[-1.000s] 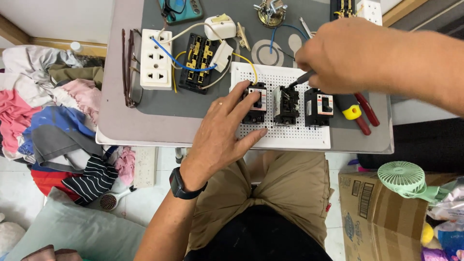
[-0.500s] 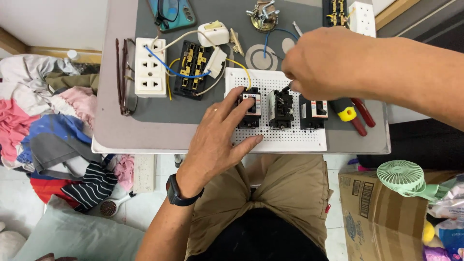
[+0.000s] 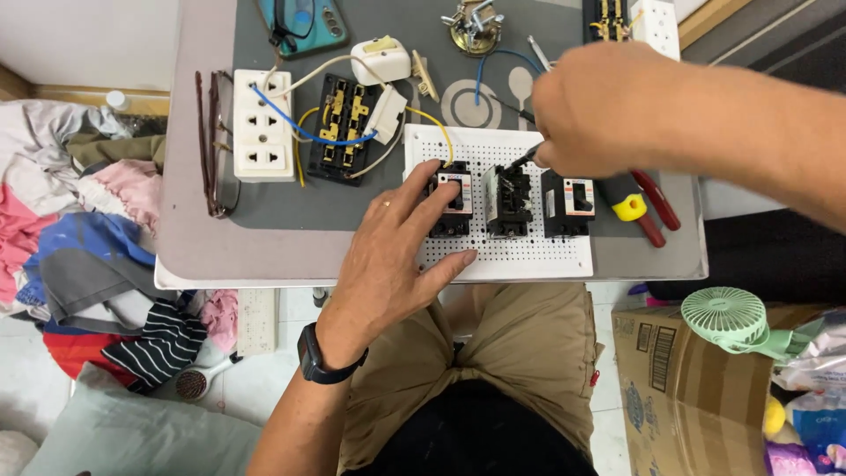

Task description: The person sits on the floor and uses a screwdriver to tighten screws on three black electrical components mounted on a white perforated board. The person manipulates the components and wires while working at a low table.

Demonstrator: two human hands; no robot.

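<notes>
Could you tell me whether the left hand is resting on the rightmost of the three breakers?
No, the left hand lies on the leftmost breaker; the rightmost breaker stands untouched.

left hand (image 3: 392, 264): ring, black wristwatch | khaki shorts | black shirt

Three black breakers (image 3: 508, 200) stand in a row on the white perforated board (image 3: 529, 256), the middle one under a screwdriver tip (image 3: 524, 159).

**Breakers in a row on the board**

Three black circuit breakers (image 3: 509, 201) stand side by side on the white perforated board (image 3: 529, 257), which lies on the grey table (image 3: 264, 247). Left of it lie a white triple socket (image 3: 263, 137) and an open black socket back (image 3: 346, 128); right, red-handled pliers (image 3: 654, 204).
</notes>
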